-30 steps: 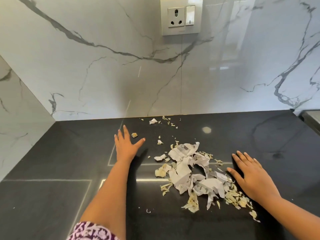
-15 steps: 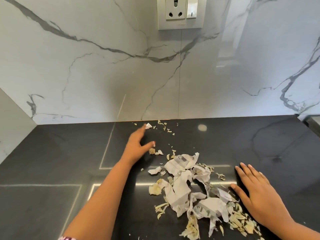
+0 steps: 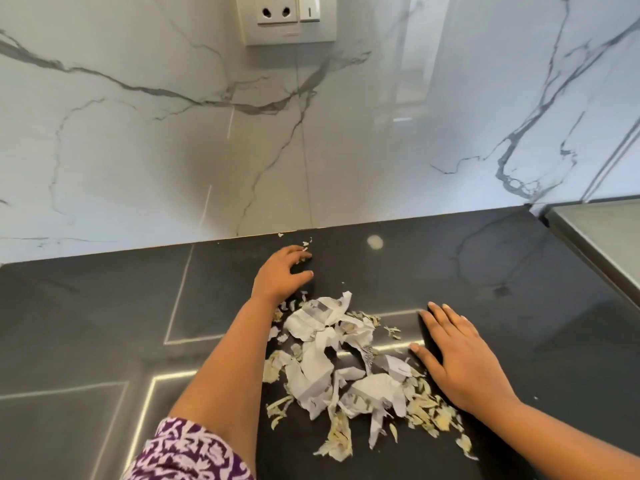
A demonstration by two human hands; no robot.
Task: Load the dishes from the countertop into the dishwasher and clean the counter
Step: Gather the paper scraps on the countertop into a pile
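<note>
Scrap pile (image 3: 343, 368) between flat right hand (image 3: 464, 362) and seemingly loose-fingered, empty left hand (image 3: 280, 277)

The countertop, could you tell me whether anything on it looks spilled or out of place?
Yes: torn paper scraps mixed with pale vegetable peelings lie strewn on the dark countertop between the hands. A few stray bits sit apart near the wall, by the left hand.

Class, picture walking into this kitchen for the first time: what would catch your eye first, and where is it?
A heap of torn paper and food scraps lies mid-way across the dark countertop. The left hand reaches toward small bits near the marble wall, while the right hand lies flat at the heap's right edge. A wall socket sits above.
</note>
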